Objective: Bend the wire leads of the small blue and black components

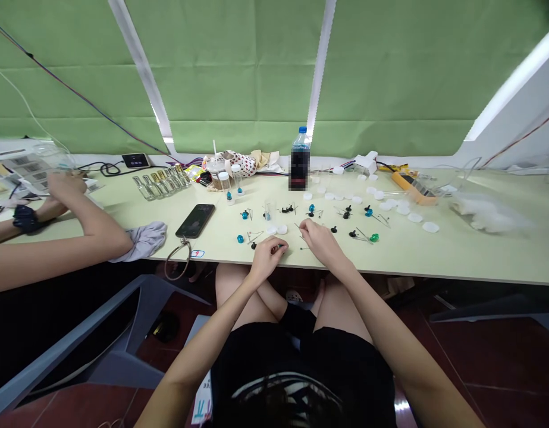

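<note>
Pinching a small teal plastic piece (281,245) between its fingertips, the person's left hand (267,259) rests near the front edge of the pale green worktop (452,255); the piece barely shows beyond the fingers, so its full shape is hidden. The right hand (319,240) sits just beside it, apart from the left, with its fingers curled down on the smooth surface; whether they grip anything cannot be told. A thin metal pin (297,226) lies just ahead of those fingers, and two round white plastic caps (276,229) lie just ahead of the left hand. Scattered farther along are glossy teal domes (311,208), matte black plastic pieces (346,214) and a green faceted bead (375,238), some with fine wire leads. More flat white discs (403,209) spread toward a yellow-and-black multimeter (412,188). To the left lie a black smartphone (195,220) with a looped metal lanyard (178,259), a crumpled grey cloth (143,241) and a row of gold-capped glass vials (160,182). A clear plastic water bottle (300,142) stands at the back. At far left, a co-worker's hand (66,187) reaches across, its forearm wearing a black wrist strap (27,219).
</note>
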### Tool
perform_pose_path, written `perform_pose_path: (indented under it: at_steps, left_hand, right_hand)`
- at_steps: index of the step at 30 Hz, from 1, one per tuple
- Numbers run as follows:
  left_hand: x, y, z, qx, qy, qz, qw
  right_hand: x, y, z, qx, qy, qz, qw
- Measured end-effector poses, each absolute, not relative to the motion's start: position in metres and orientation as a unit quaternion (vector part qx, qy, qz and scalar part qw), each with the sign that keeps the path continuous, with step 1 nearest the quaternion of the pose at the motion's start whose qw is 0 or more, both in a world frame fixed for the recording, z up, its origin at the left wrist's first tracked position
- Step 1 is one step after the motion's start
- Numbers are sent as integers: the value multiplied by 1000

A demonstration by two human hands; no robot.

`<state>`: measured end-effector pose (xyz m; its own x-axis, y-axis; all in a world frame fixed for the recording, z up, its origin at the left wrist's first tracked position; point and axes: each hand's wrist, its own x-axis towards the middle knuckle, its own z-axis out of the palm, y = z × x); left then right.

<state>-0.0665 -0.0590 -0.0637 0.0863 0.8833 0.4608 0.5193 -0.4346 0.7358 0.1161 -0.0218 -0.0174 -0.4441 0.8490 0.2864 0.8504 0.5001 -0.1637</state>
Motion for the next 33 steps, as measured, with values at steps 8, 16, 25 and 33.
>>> perform_pose_path:
  at_steps: [8,16,25,33]
  left_hand:
    - [-63,-57,-56,640,425,565,301]
    - [-59,-60,-55,633,418,579,299]
    - [-56,-62,-54,676,387,570,263]
    - [-58,-61,-59,694,390,564,220]
  right_hand:
    - [126,-76,-31,-418,-796,171,403]
    - [123,-75,-33,-424,-776,188,428]
    - [120,-75,-36,-411,-787,163,431]
    - [119,-75,-40,-416,-805,114,407]
